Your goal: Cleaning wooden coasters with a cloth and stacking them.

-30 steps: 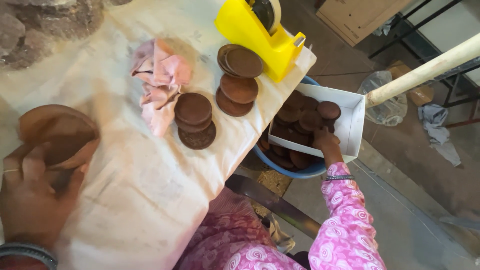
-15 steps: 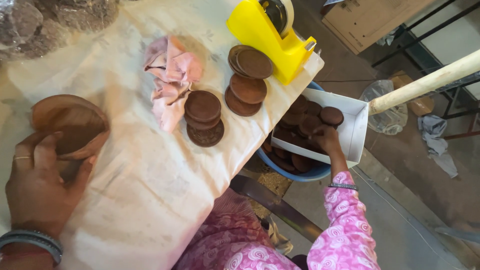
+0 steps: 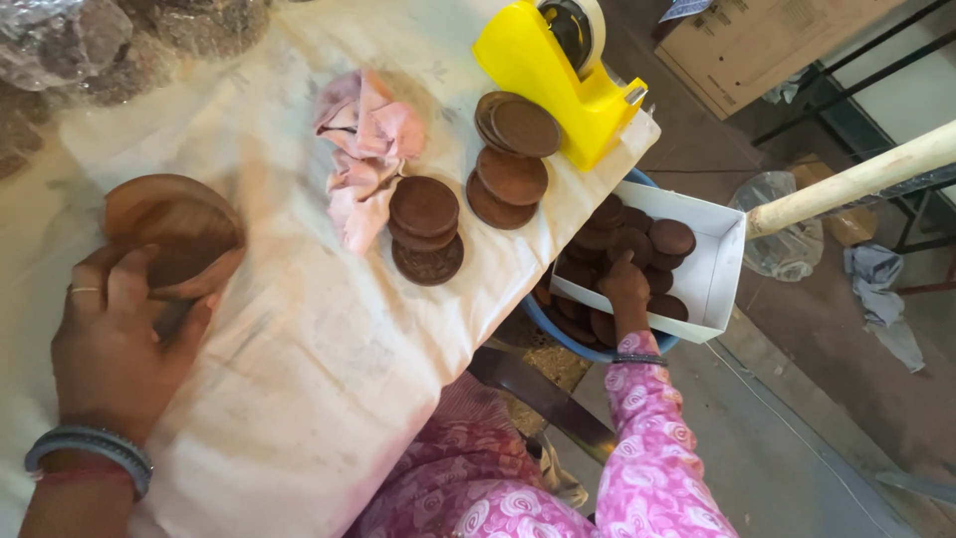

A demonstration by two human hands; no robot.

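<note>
While the left hand has stayed curled on the shallow round brown clay dish on the pale cloth-covered table, the right hand has pushed deeper into the white cardboard box, fingers closing on a brown clay disc.

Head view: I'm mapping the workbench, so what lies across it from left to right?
Left hand on a brown clay dish → crumpled pink cloth → stacks of brown discs → yellow tape dispenser → right hand reaching into a white box of discs → wooden pole.
</note>
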